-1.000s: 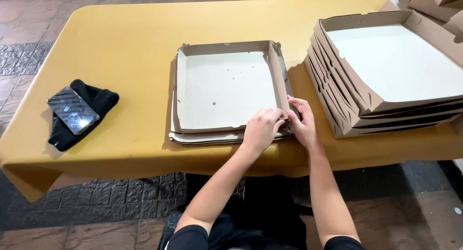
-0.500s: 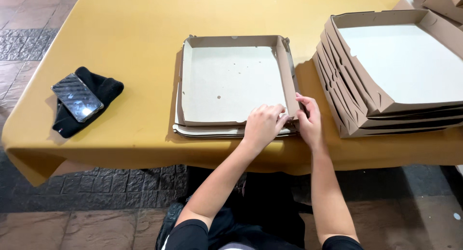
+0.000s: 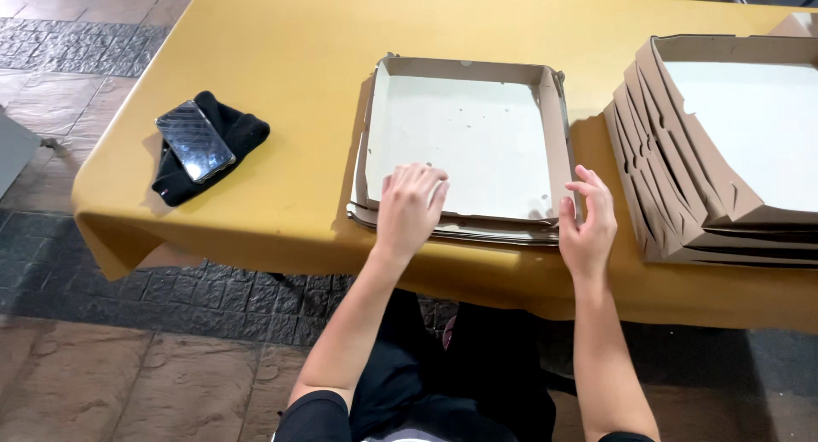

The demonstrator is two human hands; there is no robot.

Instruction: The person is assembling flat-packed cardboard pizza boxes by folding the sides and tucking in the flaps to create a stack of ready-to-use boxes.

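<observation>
A person's left hand (image 3: 407, 210) rests flat, fingers loose, on the near wall of an open cardboard box (image 3: 464, 144) at the table's (image 3: 256, 58) front edge; right hand (image 3: 586, 225), open, holding nothing, touches the box's near-right corner.

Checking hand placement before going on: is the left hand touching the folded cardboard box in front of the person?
Touching. The head view shows the left hand lying flat over the near wall of the cardboard box, fingers resting on its white floor, no gap visible.
</observation>
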